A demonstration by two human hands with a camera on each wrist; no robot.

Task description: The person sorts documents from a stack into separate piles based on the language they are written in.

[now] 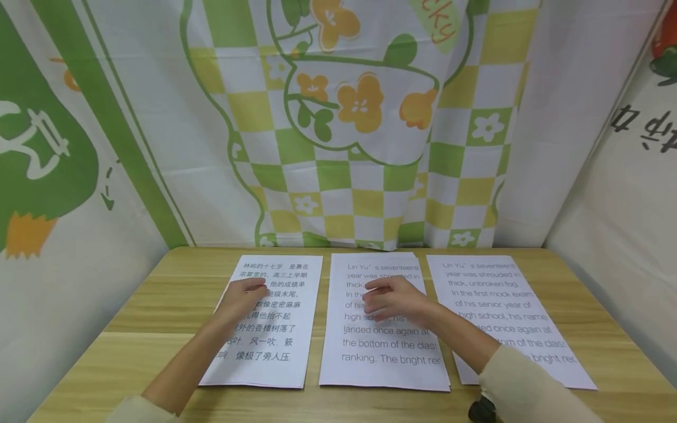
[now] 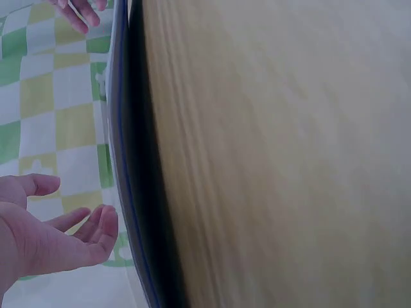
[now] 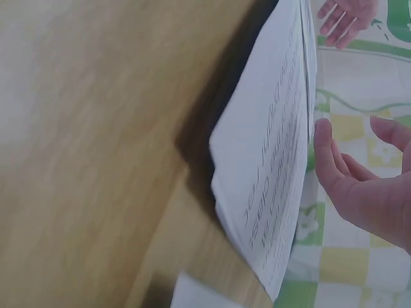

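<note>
My left hand (image 1: 240, 301) hovers over the left stack of paper (image 1: 277, 346), which carries large printed Chinese text. Loosely bent and apart, its fingers hold nothing; the left wrist view shows the same hand (image 2: 61, 244) above the sheets' edge. Over the middle paper stack (image 1: 381, 373), printed in English, is my right hand (image 1: 399, 301). Nothing is between its relaxed fingers, and in the right wrist view the hand (image 3: 366, 192) appears apart from the paper (image 3: 263, 160). Part of the text on both stacks is covered by the hands.
A third English-printed paper stack (image 1: 476, 282) lies at the right, partly behind my right forearm. All three lie on a wooden table (image 1: 132, 346). A checkered, flowered cloth (image 1: 344, 194) hangs behind it. A small black object (image 1: 482, 409) shows beside the right sleeve.
</note>
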